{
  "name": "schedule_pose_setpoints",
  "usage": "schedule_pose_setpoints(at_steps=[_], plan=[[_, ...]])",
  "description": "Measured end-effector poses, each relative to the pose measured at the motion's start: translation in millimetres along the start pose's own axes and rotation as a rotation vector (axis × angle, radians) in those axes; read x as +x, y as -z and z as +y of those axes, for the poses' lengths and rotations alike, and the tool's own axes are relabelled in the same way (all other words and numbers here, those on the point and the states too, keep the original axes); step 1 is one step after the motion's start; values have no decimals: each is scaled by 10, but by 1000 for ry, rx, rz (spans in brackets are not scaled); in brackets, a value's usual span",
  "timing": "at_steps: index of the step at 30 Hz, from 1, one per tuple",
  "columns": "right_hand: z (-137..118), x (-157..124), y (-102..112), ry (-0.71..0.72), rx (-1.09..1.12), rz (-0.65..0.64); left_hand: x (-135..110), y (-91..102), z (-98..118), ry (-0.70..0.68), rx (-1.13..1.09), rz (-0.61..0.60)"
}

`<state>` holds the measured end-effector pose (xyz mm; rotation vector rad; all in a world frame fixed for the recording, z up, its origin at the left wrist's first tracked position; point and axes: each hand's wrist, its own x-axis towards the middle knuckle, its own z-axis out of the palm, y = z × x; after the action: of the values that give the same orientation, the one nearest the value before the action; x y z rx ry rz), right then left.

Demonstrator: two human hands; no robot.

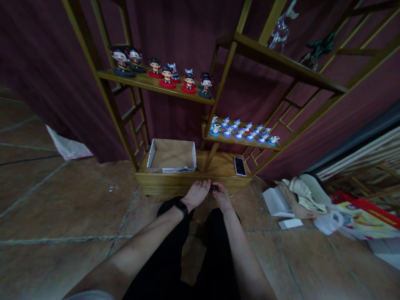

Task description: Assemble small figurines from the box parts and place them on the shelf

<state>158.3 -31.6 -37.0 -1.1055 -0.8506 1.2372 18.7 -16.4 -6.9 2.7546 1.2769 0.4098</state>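
My left hand [197,193] and my right hand [221,195] meet just in front of the low wooden base [162,180] of a shelf unit. Between their fingertips is a small dark object [213,187], too small to name. My left hand's fingers curl over it and a dark band sits on that wrist. My right hand pinches it from the right. An open cardboard box [171,156] stands on the base just behind my left hand. A phone [240,166] lies flat on the base to the right.
Figurines on red and dark bases [167,75] line the upper left shelf. Several small blue figurines [243,132] fill the lower right shelf. A pile of cloth, bags and boxes [312,200] lies on the tiled floor at right. A pink cloth [68,146] lies at left.
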Motion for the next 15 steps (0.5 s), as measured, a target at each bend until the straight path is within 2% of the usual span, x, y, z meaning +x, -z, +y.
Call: schedule_pose_setpoints(at_steps=[8,15], plan=[[0,-7,-6,-5,-12,0,-6,-109,-10,21,-61,43],[18,7,-3,-22,-13,17,5,-88,-16,7,-27,20]])
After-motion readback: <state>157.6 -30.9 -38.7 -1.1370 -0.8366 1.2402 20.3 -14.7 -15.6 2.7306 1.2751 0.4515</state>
